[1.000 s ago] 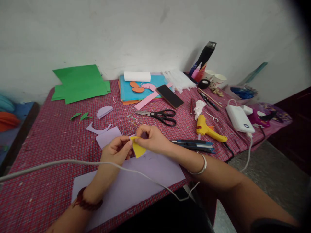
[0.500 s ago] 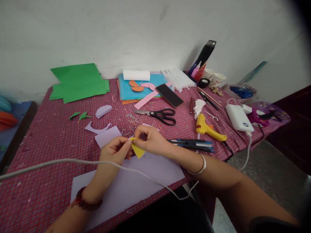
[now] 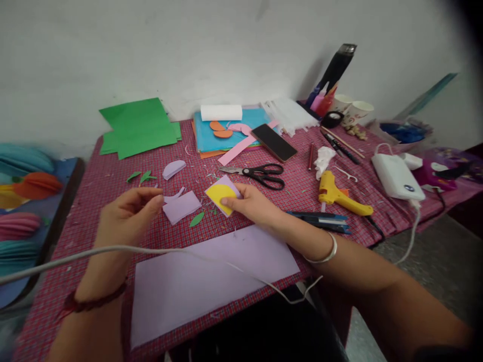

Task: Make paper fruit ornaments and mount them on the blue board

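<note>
My right hand (image 3: 252, 203) pinches a yellow half-round paper piece (image 3: 220, 192) that lies on a small lilac square on the red checked tablecloth (image 3: 86, 201). Its thumb rests on the yellow edge. My left hand (image 3: 126, 216) hovers apart to the left, fingers curled toward the thumb; anything inside them is hidden. Between the hands lie a lilac scrap (image 3: 181, 207) and a small green leaf cutout (image 3: 196, 219). A large lilac sheet (image 3: 211, 271) lies at the near table edge.
Black scissors (image 3: 260, 175), a yellow glue gun (image 3: 339, 193), a phone (image 3: 273, 142), green sheets (image 3: 138, 125), blue paper stack (image 3: 211, 138) and a white power bank (image 3: 392, 176) sit beyond. A white cable (image 3: 113, 250) crosses my left arm. Paper fans lie at far left.
Both hands were pinching the yellow piece together. My left hand has let go and moved left; my right hand has set the piece down on the table. The view shifted left.
</note>
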`<state>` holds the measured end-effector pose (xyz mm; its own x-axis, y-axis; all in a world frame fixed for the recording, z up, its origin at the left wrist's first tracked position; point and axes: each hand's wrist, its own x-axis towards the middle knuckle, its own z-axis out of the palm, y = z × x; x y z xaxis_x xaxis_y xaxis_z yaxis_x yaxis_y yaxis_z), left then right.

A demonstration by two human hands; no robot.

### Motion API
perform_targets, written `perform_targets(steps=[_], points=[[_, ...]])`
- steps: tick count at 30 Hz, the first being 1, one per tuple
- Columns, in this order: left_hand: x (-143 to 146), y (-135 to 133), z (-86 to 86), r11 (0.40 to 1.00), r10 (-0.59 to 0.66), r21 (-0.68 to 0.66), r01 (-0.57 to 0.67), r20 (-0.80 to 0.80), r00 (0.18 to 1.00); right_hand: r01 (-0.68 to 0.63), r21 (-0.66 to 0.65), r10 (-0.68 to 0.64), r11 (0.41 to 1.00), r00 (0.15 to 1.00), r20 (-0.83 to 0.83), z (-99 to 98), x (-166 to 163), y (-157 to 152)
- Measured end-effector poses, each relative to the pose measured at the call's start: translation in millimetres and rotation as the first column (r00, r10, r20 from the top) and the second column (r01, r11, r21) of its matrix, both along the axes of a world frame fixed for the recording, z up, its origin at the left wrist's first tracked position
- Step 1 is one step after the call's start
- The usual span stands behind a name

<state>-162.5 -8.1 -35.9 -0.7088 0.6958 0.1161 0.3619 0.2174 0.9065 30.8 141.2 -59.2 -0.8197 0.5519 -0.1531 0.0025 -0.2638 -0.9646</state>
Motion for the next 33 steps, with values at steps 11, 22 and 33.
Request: perform_targets(steps=[11, 22, 33], points=[[-17.0, 8.3, -31.4, 0.898, -0.334, -0.436, 0.063, -0.581, 0.742, 0.028, -0.042, -0.028, 0.999, 1.000, 0.012, -3.7, -0.8, 4.9], [-16.0, 28.0, -48.0, 0.913, -0.323, -0.405, 0.054, -0.633, 0.704, 0.021, -0.008, -0.020, 1.000, 1.000, 0.023, -2.8, -1.8, 3.5], [-11.7, 29.7, -53.4, 0.953, -0.242, -0.301, 0.046, -0.658, 0.713, 0.024, 0.024, -0.025, 0.999, 0.999, 0.024, 0.5, -1.1, 4.2]])
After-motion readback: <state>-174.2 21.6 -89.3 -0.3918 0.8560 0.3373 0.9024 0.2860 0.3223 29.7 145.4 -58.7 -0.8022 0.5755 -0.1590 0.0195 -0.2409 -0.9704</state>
